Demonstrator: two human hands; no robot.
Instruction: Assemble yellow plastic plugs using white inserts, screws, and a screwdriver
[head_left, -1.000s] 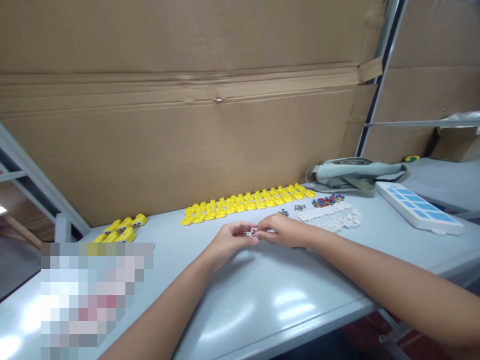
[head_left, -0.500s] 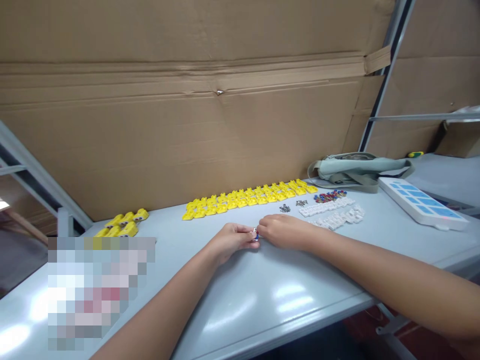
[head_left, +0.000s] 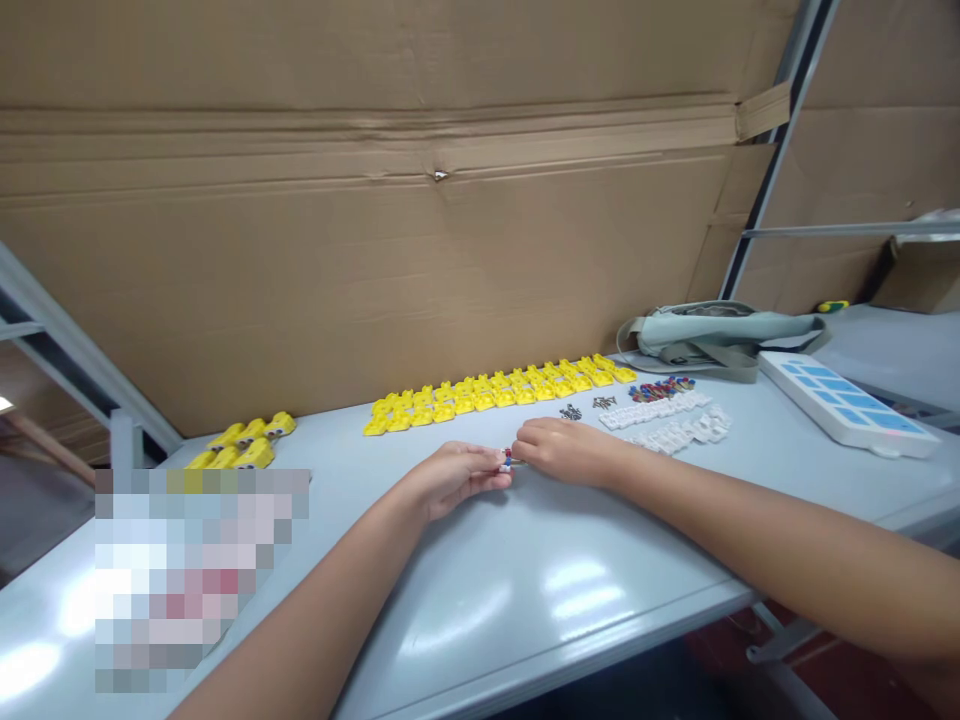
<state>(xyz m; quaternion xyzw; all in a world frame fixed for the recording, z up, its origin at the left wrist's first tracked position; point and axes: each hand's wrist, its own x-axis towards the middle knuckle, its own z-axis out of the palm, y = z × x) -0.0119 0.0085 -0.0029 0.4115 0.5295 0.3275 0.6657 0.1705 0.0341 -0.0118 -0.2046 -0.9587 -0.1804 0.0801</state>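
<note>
My left hand (head_left: pixel 454 474) and my right hand (head_left: pixel 564 449) meet fingertip to fingertip over the grey table (head_left: pixel 525 590). Between them they pinch a small white plastic part (head_left: pixel 508 459) with a red and blue bit on it. Beyond my hands a long double row of yellow plastic pieces (head_left: pixel 495 392) lies near the cardboard wall. To the right of my right hand are white plastic parts (head_left: pixel 667 424), small dark screws (head_left: pixel 571 412) and a few red and blue bits (head_left: pixel 661 387).
A second group of yellow pieces (head_left: pixel 241 444) lies at the left. A grey-green bag (head_left: pixel 712 336) and a white tray with blue squares (head_left: pixel 847 404) sit at the right. A cardboard sheet (head_left: pixel 375 220) backs the table. The table's front edge runs near my forearms.
The white part has gained a red and blue bit between my fingertips. Both hands stay pressed together at the same spot; the view has shifted slightly.
</note>
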